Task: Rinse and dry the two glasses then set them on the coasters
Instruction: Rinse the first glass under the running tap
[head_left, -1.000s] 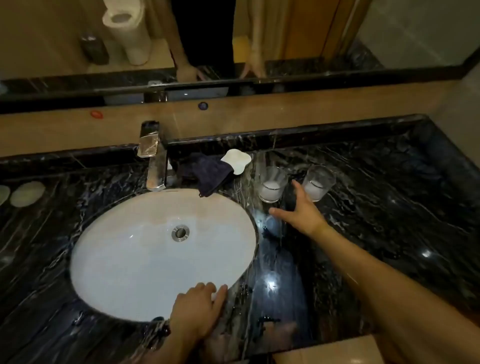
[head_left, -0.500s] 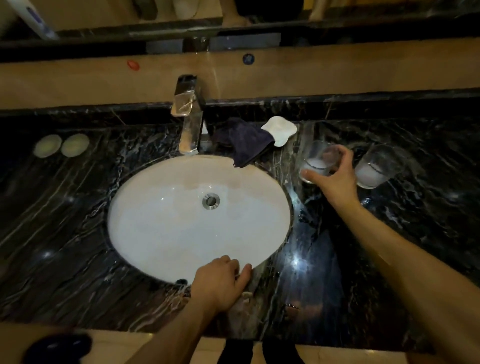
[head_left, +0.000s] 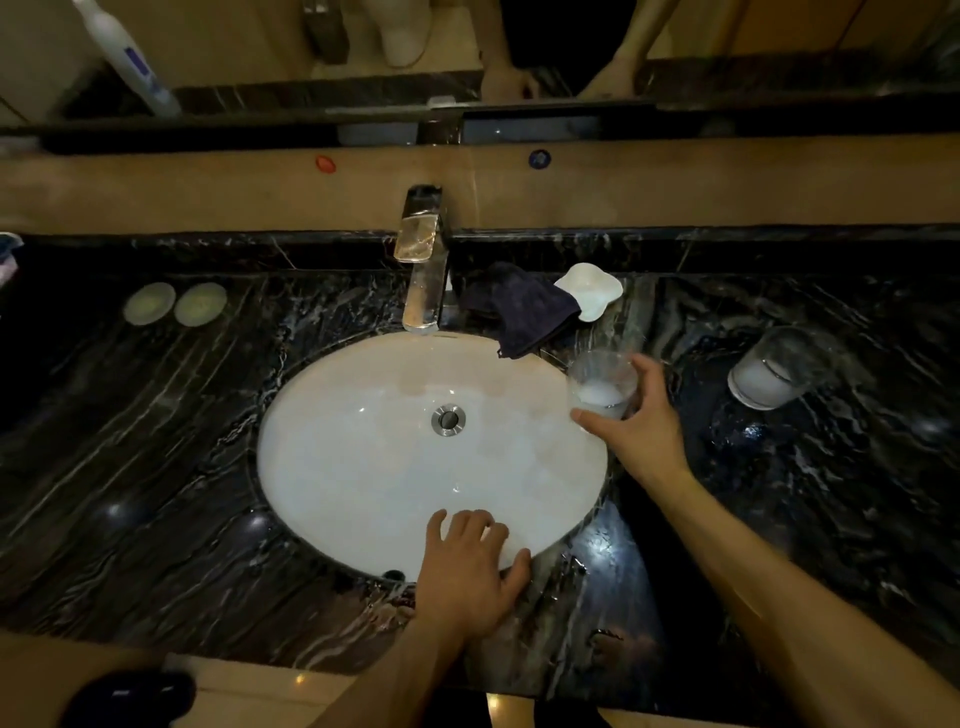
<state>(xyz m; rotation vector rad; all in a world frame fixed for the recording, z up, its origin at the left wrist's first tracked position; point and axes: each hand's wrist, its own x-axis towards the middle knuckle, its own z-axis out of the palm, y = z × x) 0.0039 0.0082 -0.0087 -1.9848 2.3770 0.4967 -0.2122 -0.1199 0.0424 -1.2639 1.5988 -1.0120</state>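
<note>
Your right hand reaches forward on a bare, outstretched forearm, thumb pointing left and fingers curled round a glass, which it grips from the near side. Your left hand lies palm down, fingers spread and slightly bent (the thumb splays out to the right), its forearm running back toward you. Both wrists are straight, the two hands well apart.

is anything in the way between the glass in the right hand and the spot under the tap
Nothing visible. The right hand holds the glass at the basin's right rim, and the open bowl lies between it and the tap. The dark cloth sits behind that path.
</note>
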